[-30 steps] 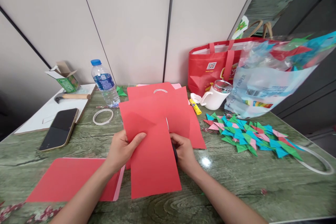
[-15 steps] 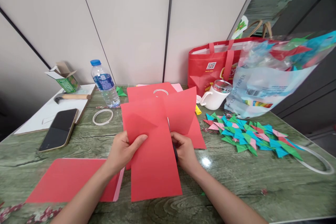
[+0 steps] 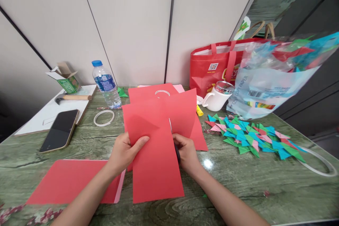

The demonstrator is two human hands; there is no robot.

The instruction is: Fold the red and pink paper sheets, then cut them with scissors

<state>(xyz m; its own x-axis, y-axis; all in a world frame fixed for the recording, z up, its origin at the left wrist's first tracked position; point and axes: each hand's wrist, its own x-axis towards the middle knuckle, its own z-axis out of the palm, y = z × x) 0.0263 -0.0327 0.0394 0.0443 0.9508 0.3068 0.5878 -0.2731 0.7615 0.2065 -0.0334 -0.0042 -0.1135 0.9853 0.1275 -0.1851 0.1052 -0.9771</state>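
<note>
My left hand (image 3: 124, 152) pinches the left edge of a red paper sheet (image 3: 156, 162), thumb on top, holding it above the green marbled table (image 3: 238, 183). My right hand (image 3: 186, 152) is closed round the dark handles of scissors (image 3: 173, 141). The blades stand inside a lengthwise cut in the sheet. The part of the sheet to the right of the cut (image 3: 185, 113) stands lifted away. More red sheets (image 3: 150, 91) lie flat behind it.
A stack of red and pink paper (image 3: 71, 180) lies near left. Behind are a phone (image 3: 59, 129), tape ring (image 3: 103, 117), water bottle (image 3: 106, 84), hammer (image 3: 71, 97) and small box (image 3: 65, 77). To the right are a white mug (image 3: 217, 97), red bag (image 3: 214, 67), plastic bag (image 3: 270, 77), folded paper pieces (image 3: 251, 136).
The cut has run further up the sheet, and the right-hand part has swung up and to the right, hiding most of the yellow glue stick. Both hands stayed nearly in place.
</note>
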